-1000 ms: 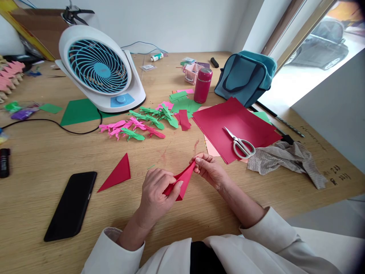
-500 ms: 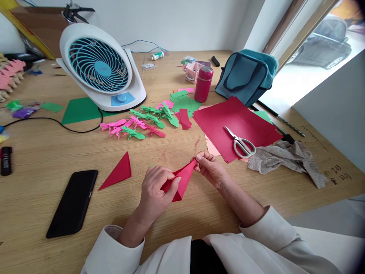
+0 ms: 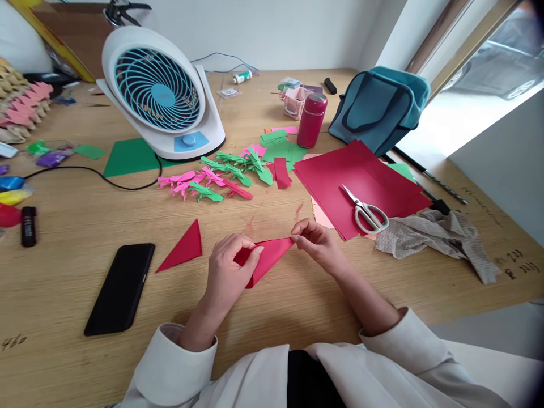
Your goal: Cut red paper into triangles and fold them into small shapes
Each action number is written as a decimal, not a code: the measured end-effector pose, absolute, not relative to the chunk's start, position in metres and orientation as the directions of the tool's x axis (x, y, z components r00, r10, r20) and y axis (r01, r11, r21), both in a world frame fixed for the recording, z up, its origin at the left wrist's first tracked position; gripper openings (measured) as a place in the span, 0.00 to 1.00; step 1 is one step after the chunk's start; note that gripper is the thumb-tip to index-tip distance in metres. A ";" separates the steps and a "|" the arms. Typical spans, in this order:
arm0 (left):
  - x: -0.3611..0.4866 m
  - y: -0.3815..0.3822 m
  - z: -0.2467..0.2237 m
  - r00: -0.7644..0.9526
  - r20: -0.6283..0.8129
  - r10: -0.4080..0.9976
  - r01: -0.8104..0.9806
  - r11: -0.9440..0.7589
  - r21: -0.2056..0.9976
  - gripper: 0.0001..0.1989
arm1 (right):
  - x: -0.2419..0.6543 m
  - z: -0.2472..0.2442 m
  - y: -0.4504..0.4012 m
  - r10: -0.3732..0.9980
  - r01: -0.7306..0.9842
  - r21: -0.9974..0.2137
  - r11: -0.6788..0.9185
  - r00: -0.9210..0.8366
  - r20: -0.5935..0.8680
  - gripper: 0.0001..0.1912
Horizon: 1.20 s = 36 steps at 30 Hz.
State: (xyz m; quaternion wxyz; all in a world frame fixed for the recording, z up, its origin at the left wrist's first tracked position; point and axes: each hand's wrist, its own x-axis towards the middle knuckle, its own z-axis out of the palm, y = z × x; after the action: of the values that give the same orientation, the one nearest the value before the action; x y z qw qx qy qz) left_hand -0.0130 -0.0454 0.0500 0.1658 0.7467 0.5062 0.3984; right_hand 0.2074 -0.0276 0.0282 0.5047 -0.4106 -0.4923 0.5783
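Note:
A folded red paper [image 3: 272,258] hangs between my hands, just above the wooden table [image 3: 178,309]. My left hand [image 3: 233,258] pinches its left side between thumb and fingers. The right corner is pinched by my right hand [image 3: 312,241]. To the left lies a separate red paper triangle [image 3: 186,247], touched by neither hand. White-handled scissors [image 3: 366,211] rest on a stack of red sheets [image 3: 340,184] at the right. Behind my hands are several pink, green and red folded paper figures [image 3: 208,180].
A black phone [image 3: 119,289] lies at the left. Farther back stand a white fan [image 3: 164,96], a red flask [image 3: 312,120] and a teal bag [image 3: 378,110]. A crumpled grey cloth [image 3: 437,241] lies at the right, and a black marker [image 3: 28,226] at the far left.
The red paper has tilted so its upper edge lies nearly level, and my left hand has moved slightly up and left. The whole view has shifted a little to the left.

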 end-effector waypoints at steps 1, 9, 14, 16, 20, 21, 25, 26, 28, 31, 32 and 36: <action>-0.014 -0.045 0.049 0.171 0.419 0.892 0.631 -0.425 0.648 0.07 | 0.209 0.028 -0.028 0.983 -0.146 -0.989 0.019 -0.180 0.046 0.14; -0.017 -0.042 0.039 0.184 0.297 0.937 0.722 -0.334 0.606 0.07 | 0.218 0.029 -0.031 0.922 0.248 -0.944 0.218 -0.370 0.116 0.07; -0.018 -0.040 0.034 0.203 0.232 0.951 0.751 -0.303 0.586 0.07 | 0.218 0.024 -0.030 0.882 0.358 -0.884 0.300 -0.457 0.115 0.09; -0.018 -0.039 0.032 0.207 0.214 0.955 0.760 -0.294 0.579 0.07 | 0.218 0.022 -0.029 0.869 0.378 -0.863 0.334 -0.478 0.127 0.10; -0.017 -0.039 0.026 0.208 0.200 0.958 0.805 -0.283 0.521 0.08 | 0.217 0.022 -0.029 0.849 0.436 -0.811 0.391 -0.510 0.135 0.12; -0.017 -0.039 0.025 0.209 0.200 0.957 0.817 -0.283 0.502 0.08 | 0.217 0.022 -0.030 0.846 0.453 -0.795 0.404 -0.517 0.135 0.13; -0.014 -0.038 0.024 0.212 0.168 0.963 0.852 -0.266 0.451 0.08 | 0.215 0.022 -0.032 0.831 0.512 -0.732 0.450 -0.541 0.133 0.14; -0.013 -0.038 0.024 0.213 0.153 0.965 0.859 -0.259 0.442 0.08 | 0.215 0.022 -0.032 0.827 0.523 -0.718 0.460 -0.546 0.132 0.14; -0.011 -0.039 0.024 0.215 0.127 0.968 0.870 -0.249 0.426 0.09 | 0.214 0.023 -0.033 0.820 0.540 -0.694 0.477 -0.557 0.130 0.14; -0.010 -0.038 0.023 0.217 0.114 0.970 0.879 -0.245 0.410 0.08 | 0.213 0.025 -0.033 0.812 0.566 -0.657 0.498 -0.571 0.124 0.14; -0.010 -0.038 0.022 0.214 0.113 0.970 0.882 -0.242 0.404 0.08 | 0.212 0.025 -0.033 0.810 0.575 -0.646 0.503 -0.573 0.120 0.15; -0.010 -0.039 0.021 0.185 0.095 0.978 0.913 -0.207 0.351 0.06 | 0.211 0.027 -0.034 0.808 0.597 -0.619 0.510 -0.579 0.108 0.15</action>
State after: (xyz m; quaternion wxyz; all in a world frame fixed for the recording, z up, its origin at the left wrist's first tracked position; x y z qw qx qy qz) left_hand -0.0099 -0.0387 0.0212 0.1082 0.7622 0.6203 0.1504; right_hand 0.2106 -0.0335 0.0275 0.1960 -0.4150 -0.8465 0.2698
